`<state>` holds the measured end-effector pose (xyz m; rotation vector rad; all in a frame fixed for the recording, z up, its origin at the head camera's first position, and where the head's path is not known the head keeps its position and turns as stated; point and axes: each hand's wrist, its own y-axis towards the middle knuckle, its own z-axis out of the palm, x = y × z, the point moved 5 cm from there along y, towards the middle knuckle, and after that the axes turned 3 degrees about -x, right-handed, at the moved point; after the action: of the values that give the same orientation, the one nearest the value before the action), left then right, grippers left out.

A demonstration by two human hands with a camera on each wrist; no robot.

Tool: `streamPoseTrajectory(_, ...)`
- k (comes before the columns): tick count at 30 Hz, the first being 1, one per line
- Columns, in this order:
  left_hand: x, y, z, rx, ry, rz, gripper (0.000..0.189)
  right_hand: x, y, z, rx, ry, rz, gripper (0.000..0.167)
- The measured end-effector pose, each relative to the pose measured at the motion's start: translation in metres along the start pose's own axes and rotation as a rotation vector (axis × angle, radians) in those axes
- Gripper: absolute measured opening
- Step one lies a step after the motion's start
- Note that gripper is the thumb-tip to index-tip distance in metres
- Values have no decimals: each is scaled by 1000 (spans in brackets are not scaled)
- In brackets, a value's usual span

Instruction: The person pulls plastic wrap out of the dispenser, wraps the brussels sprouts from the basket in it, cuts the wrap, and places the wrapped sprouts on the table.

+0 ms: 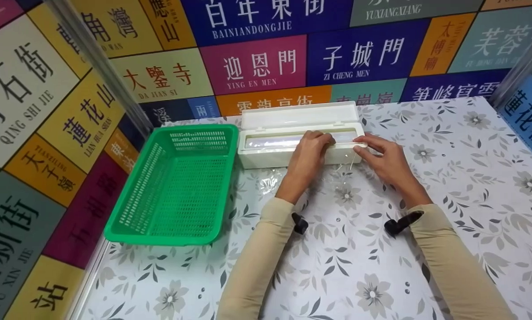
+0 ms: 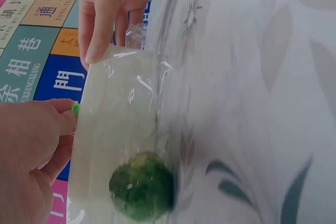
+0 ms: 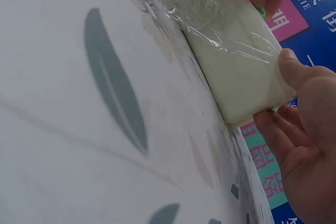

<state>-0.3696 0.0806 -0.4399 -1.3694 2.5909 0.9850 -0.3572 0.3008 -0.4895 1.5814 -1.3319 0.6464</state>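
A white cling film dispenser box (image 1: 266,159) lies with its long lid (image 1: 299,116) raised, a pale roll (image 1: 270,142) inside. Clear cling film (image 1: 272,181) drapes over its front, wrinkled and shiny. At the front edge, my left hand (image 1: 308,153) pinches a small bright green slider (image 2: 76,109), mostly hidden by the fingertips. My right hand (image 1: 386,158) grips the box's right end, thumb on the edge over the film and fingers around the end. A round green vegetable picture (image 2: 142,186) shows on the box front in the left wrist view.
Left of the box stands a green plastic basket (image 1: 212,238) with perforated walls. The table has a white floral cloth (image 1: 319,280). Panels with coloured signs (image 1: 254,62) rise behind and at both sides. A small black wrist mount (image 1: 397,226) sticks out beside each cuff.
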Motion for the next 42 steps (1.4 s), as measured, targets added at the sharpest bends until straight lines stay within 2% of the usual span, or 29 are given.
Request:
streamPoseTrajectory(7, 9, -7, -5, -21, -23, -21, 16, 4, -1, 2, 48, -32, -21, 34)
streamPoseTrajectory(12, 11, -10, -8, -36, -12, -9, 16, 6, 0, 7, 79, -37, -28, 35)
streamPoseTrajectory(24, 23, -16, -17, -63, -15, 16, 16, 6, 1, 7, 71, -39, -44, 33)
streamPoseTrajectory(34, 37, -27, -30, -85, -6, -2, 17, 7, 2, 3, 55, -30, -49, 31)
streamPoseTrajectory(42, 43, -36, -38, -105, 64, 27, 21, 8, 0, 6, 74, -27, -24, 33)
